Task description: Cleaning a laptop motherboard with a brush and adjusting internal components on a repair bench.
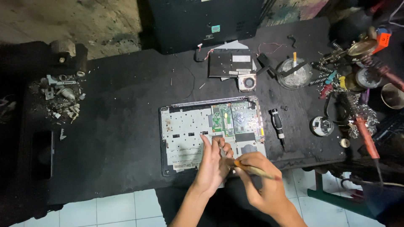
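A person bends over a black table (118,126), both bare hands working at the near edge of an opened grey laptop chassis (185,134) whose green circuit board (235,120) lies exposed toward its right side. The right hand (263,178) is closed in a narrow grip on a slim wooden-handled brush (252,169), its long axis running from the right, near the wrist, leftward to a tip that sits between the two hands. The left hand (214,162) rests on the chassis with fingers loosely extended, holding nothing that can be made out; it is the nearer of the two to the board, which lies just beyond both hands, toward the far edge. A black precision screwdriver (277,126) lies just beside the chassis on its right, lengthwise front to back. Further back sit a black flat panel with a small round cooling fan (248,82) at its corner and a round glass ashtray (294,73); a red-handled soldering iron (366,134) lies among clutter at the right edge, and metal scraps (63,96) heap at the left.
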